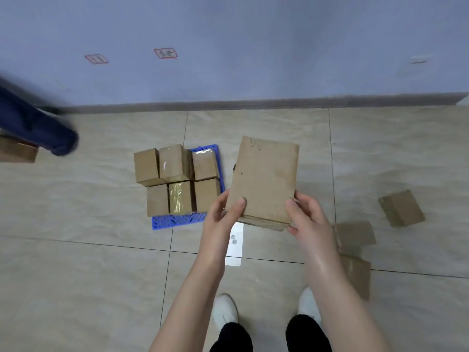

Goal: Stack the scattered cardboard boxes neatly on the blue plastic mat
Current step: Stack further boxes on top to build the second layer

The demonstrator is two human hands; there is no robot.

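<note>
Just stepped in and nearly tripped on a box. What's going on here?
A person is stacking cardboard boxes on a blue plastic mat by the wall. Both hands, left hand and right hand, hold one flat cardboard box in the air, just right of the mat. Six boxes already sit packed together on the mat. At least three loose boxes lie on the tiled floor to the right. Someone else's dark-sleeved limb shows at the left edge, blurred.

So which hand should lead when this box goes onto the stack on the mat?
Probably the left hand. It grips the held box on the side nearest the blue mat and its six boxes. The right hand holds the far edge and would have to cross over.
</note>
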